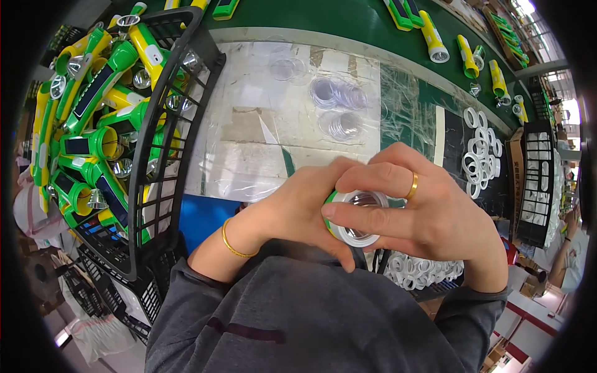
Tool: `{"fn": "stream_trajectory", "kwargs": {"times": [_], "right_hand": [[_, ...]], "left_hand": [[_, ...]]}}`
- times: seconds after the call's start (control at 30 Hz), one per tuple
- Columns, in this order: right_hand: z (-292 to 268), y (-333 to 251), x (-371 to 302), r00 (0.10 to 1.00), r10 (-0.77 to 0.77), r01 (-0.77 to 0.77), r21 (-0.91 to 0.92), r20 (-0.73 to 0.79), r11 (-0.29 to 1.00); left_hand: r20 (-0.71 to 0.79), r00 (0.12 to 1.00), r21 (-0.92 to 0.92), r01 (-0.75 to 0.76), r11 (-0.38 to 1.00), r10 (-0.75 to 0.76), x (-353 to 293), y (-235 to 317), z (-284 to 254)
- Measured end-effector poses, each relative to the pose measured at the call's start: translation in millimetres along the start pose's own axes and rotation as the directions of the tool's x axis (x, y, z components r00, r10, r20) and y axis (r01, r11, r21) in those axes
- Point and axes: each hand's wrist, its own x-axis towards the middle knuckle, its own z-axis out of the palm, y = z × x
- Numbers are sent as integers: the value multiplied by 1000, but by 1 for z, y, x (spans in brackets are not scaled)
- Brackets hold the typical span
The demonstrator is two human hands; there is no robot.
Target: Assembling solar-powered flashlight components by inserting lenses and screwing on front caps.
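Close to my body, above the near edge of the worktable, I hold a flashlight (364,199) with its round head facing up and a shiny reflector inside. My left hand (301,202) is wrapped around its green body, most of which is hidden. The fingers of my right hand (429,208) are closed on the white ring (368,241) at the rim of the head. On the table beyond my hands lie loose piles of clear round lenses (339,93). More white rings (480,152) are spread on a black surface to the right.
At the left, a black basket (144,146) is heaped with green and yellow flashlights (102,81). A green belt (348,22) along the back carries several more. Below my right forearm stands a container of white rings (420,272). A black crate (540,180) is far right, near another person's arm (564,239).
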Motion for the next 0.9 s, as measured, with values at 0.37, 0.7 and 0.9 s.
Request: {"fn": "stream_trajectory", "kwargs": {"times": [0.37,0.7,0.9], "right_hand": [[21,16,-14,841,524,-541,-162,-135,826],[10,11,-10,875,-482,405,-486,-39,774],[34,51,16,712,544,-702,-450,-443,552]], "left_hand": [[-356,886,338,418,843,-297,21,14,22],[130,944,-29,309,951,-303,33,39,9],[-415,888,667,444,599,-197,61,-9,17]]}}
